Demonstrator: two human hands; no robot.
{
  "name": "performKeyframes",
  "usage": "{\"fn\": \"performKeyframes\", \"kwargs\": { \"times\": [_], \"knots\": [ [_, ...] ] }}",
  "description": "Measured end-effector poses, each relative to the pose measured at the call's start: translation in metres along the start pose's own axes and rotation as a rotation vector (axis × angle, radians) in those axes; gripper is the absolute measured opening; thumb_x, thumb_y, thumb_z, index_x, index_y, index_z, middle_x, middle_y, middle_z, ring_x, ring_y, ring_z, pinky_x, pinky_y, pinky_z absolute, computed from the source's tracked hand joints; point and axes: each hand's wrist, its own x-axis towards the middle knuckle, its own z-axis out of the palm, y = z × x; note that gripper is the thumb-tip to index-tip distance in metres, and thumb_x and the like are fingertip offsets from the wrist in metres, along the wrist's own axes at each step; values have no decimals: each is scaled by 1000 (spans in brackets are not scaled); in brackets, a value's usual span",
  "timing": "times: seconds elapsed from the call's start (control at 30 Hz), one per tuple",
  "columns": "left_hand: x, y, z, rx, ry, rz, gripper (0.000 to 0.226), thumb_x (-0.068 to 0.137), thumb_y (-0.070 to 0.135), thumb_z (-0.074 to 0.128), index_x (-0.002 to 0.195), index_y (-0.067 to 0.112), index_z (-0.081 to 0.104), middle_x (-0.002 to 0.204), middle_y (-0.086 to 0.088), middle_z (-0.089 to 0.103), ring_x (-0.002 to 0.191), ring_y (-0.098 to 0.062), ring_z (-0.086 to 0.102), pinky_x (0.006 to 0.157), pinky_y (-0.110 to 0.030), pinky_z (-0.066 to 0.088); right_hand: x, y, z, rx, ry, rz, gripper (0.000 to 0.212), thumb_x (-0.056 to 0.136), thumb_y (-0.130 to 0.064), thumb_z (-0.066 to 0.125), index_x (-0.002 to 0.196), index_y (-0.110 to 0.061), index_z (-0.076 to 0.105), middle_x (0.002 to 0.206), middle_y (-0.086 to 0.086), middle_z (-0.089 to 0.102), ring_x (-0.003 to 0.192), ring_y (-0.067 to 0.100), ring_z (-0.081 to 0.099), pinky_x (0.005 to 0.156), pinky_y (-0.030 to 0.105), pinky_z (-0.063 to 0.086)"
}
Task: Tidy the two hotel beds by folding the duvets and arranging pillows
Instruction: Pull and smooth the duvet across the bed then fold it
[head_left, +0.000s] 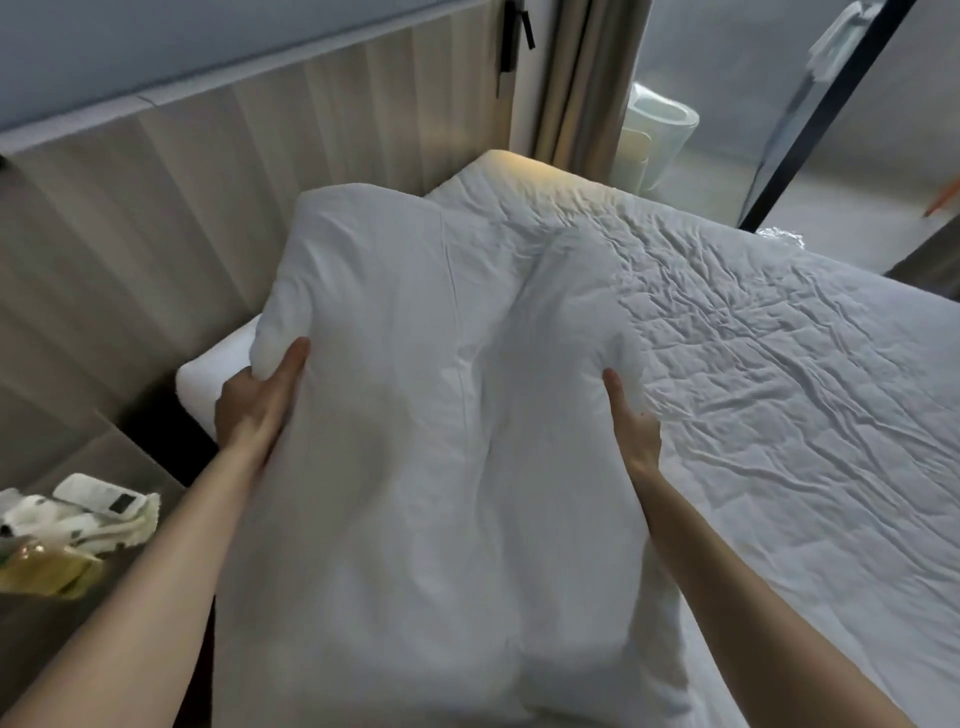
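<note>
Pillow goes to the head of the bed: a person held a plump white fabric pillow (415, 395) lengthwise above the head end of a bed covered in a creased white sheet (779, 395), close to the pale ribbed wooden headboard panel (208, 208). The left hand (254, 400) gripped the pillow's left edge, thumb laid along the top, fingers curled under the corner. The right hand (634, 431) clasped the opposite edge, thumb up, its fingers hidden beneath the fabric. Both bare forearms reached forward almost straight and well apart, the pillow spanning between them. To land it well, the grips looked best kept level, the far end lowered first against the headboard, the pillow squared to the mattress, then its deep centre crease smoothed flat. A grey bedside table (119, 457) carrying small clutter stood at the left
</note>
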Motion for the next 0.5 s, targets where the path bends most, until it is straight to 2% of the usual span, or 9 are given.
{"fn": "performKeyframes", "kwargs": {
  "times": [0.03,0.13,0.27,0.33,0.5],
  "knots": [
    [23,9,-2,2,10,7,104,53,93,54,125,18,62,124,-8,65,113,-31,59,102,-44,44,9,-13,19,-1,-1,-16,76,78,-73,55,116,-8,65,109,11,68,97,29,61,83,36,45],
    [87,30,-9,-6,35,-6,94,65,83,56,128,14,59,129,-11,60,119,-33,55,105,-45,41,32,-53,69,37,9,-28,78,78,-72,57,121,-6,61,117,12,65,107,30,60,93,38,45],
    [159,55,-11,-24,34,3,92,71,77,60,130,6,57,133,-15,58,122,-33,53,103,-42,42,54,-96,120,56,57,-49,73,84,-63,58,125,-3,57,120,14,61,110,30,57,92,37,41],
    [192,64,-6,5,43,6,88,76,72,60,131,3,55,135,-19,55,124,-35,51,102,-40,41,64,-111,144,57,89,-65,73,82,-65,59,122,-4,60,119,13,64,113,31,58,96,39,43],
    [268,85,15,30,15,3,87,77,69,62,132,2,54,136,-19,54,125,-36,50,100,-40,40,97,-138,193,61,187,-57,76,80,-67,60,117,-1,63,114,16,66,109,32,61,95,38,47]
  ]
}}
